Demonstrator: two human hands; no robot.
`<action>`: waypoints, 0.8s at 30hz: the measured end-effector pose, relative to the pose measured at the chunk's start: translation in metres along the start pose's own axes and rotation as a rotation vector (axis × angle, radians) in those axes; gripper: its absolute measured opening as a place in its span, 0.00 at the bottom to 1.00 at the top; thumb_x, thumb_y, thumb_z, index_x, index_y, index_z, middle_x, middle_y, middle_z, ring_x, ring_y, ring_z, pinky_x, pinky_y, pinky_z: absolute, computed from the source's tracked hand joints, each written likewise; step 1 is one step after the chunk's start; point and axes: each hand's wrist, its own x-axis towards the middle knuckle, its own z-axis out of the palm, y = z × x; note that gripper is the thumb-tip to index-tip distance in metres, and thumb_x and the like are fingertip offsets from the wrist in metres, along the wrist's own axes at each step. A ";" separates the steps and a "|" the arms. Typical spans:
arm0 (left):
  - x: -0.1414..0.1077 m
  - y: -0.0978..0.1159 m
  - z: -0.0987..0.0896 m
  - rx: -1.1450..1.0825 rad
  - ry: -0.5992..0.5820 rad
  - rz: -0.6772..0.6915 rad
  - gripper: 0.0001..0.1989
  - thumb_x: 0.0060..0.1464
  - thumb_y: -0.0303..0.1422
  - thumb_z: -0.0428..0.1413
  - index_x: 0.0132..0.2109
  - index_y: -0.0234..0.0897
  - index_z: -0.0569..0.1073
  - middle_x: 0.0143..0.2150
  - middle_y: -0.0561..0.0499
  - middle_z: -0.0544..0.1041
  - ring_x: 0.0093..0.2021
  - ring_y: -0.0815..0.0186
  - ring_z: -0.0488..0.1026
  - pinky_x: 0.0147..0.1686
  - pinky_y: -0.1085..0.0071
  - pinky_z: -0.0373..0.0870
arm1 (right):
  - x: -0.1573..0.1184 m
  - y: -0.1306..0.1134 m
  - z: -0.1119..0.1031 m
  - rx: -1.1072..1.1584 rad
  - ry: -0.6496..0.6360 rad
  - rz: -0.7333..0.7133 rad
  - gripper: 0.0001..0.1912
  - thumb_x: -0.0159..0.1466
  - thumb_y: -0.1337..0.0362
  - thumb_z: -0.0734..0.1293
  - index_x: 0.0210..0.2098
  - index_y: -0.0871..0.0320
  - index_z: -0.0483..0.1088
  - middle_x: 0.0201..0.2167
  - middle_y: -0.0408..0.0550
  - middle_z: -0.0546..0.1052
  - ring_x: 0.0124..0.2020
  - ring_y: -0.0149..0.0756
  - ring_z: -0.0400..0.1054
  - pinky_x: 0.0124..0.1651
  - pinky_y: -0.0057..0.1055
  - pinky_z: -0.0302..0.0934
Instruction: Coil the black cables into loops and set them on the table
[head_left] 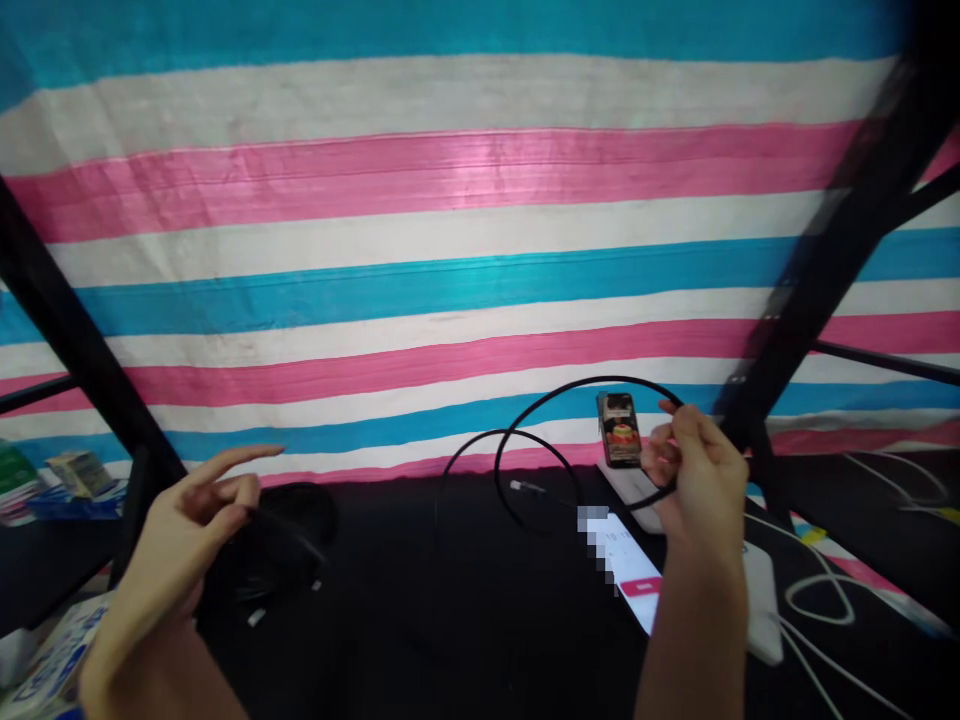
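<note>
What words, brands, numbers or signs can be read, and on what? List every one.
None reads with certainty.
Lit phone: digits and pink button text, too blurred.
Small dark item with colour picture: lettering too small.
White-and-blue pack, lower left: blue lettering, too blurred.
White device, right: mark too small.

On the flat black table (pixel 420 630), the coiled black cable heap (pixel 262 560) lies L, the slim lit-screen phone (pixel 630 570) R of ctr w/ a rounded white plastic slab (pixel 763 605) to its R, thin white cables (pixel 825 624) far R, & the blue-pink-white striped plastic sheet (pixel 450 230) behind.
</note>
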 end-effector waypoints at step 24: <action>-0.018 0.036 0.085 -0.414 0.521 0.391 0.04 0.44 0.31 0.63 0.32 0.38 0.78 0.18 0.55 0.63 0.18 0.75 0.56 0.15 0.76 0.47 | -0.053 0.095 0.058 -0.445 -1.230 0.762 0.24 0.61 0.42 0.56 0.42 0.56 0.62 0.48 0.54 0.71 0.40 0.34 0.71 0.34 0.26 0.61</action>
